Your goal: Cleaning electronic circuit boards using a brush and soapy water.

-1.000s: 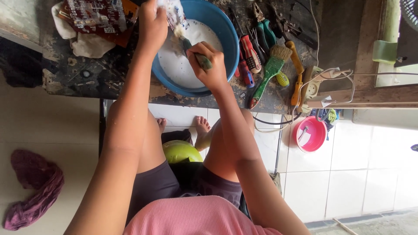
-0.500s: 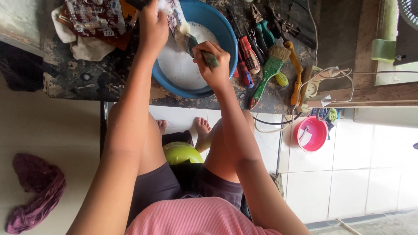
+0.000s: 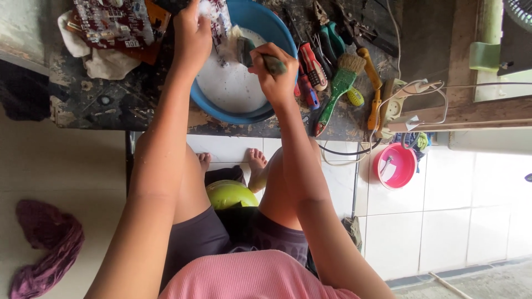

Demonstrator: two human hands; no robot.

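Landmark: blue basin (image 3: 219, 108) of milky, soapy water, standing on the dark, stained worktop (image 3: 105, 102); all places below were taken from it.
Left hand (image 3: 191, 36): at the basin's far-left rim, fingers clenched on a small board-like part (image 3: 217, 15), held over the water, apparently so that drips fell back in.
Right hand (image 3: 277, 72): above the basin's right half, fingers wrapped round the handle of a small brush (image 3: 249, 50); the bristles met the held part, a pose that suited scrubbing.
Circuit board (image 3: 108, 22): left of the basin, lying on a pale cloth (image 3: 105, 63), well out of the water.
Hand tools (image 3: 313, 69): just right of the basin, a row of red- and green-handled screwdrivers and pliers, within reach of the right hand.
Green-handled brush (image 3: 338, 88): right of the tools, flat on the worktop.
Pink tub (image 3: 394, 165): on the tiled floor, right of and nearer than the basin.
Yellow-green helmet-like object (image 3: 230, 194): on the floor between the person's legs, nearer than the basin.
Purple rag (image 3: 44, 243): on the floor, far to the near left of the basin.
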